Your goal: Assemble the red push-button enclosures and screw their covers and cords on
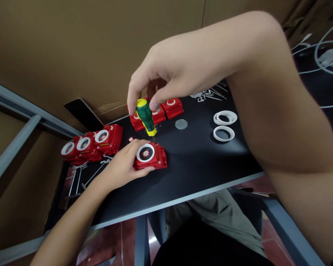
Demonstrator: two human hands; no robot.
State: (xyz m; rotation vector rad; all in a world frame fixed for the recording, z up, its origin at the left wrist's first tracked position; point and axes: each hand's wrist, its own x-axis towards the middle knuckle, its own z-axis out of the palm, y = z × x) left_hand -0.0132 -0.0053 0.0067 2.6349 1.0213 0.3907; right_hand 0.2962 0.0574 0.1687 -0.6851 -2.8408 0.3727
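A red box with a white ring (145, 153) on its face lies on the black table, and my left hand (127, 162) grips it from the left, fingers along its far side and thumb along its near side. Above it, my right hand (155, 83) pinches the handle of a green and yellow screwdriver (146, 117) between thumb and fingers. The screwdriver points down, its tip at a corner screw on the far edge of the box. Whether the tip sits in the screw is too small to tell.
Red boxes with white rings (108, 138) stand at the left; more red boxes (172, 107) stand behind the screwdriver. A clear disc (181, 124), loose white rings (223, 133), small metal parts (208, 95) and a dark phone-like slab (83, 112) lie around. Cardboard (100, 44) rises behind.
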